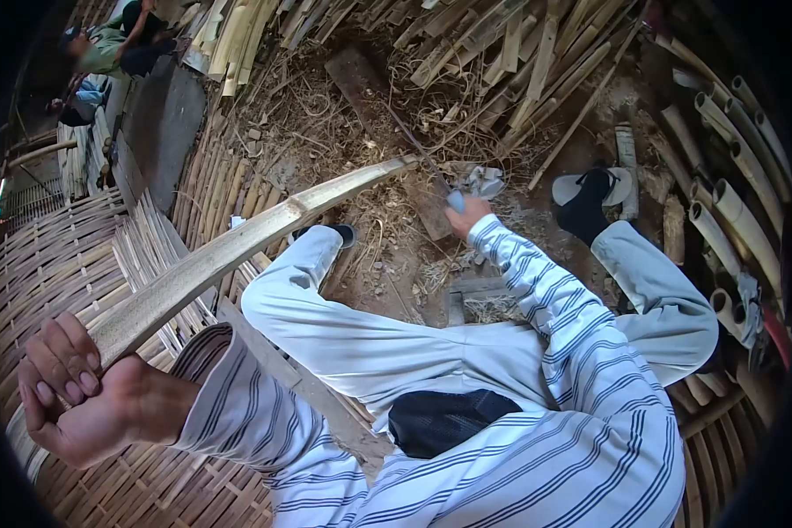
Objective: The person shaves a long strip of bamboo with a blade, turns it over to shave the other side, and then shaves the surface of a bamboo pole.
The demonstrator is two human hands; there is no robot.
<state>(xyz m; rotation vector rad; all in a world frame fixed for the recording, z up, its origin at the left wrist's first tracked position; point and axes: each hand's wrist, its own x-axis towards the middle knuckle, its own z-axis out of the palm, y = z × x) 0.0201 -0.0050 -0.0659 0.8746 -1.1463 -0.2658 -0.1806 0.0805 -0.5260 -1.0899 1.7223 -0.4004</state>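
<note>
My left hand (75, 387) is closed around the near end of a long split bamboo strip (211, 251), at the lower left. The strip slants up to the right, its narrow far end lying right by the blade of a knife (411, 136). That knife has a long thin blade and a light blue handle, which my right hand (468, 217) grips near the middle of the view. Below the blade is a dark wooden board (429, 207), partly hidden, with curled bamboo shavings (370, 176) scattered about it.
Piles of split bamboo (537, 53) lie across the top. Bamboo tubes (739, 167) stand along the right edge. Woven bamboo matting (44, 255) spreads at the left. My sandalled foot (594, 198) rests right of the knife. Another person (110, 44) sits at the upper left.
</note>
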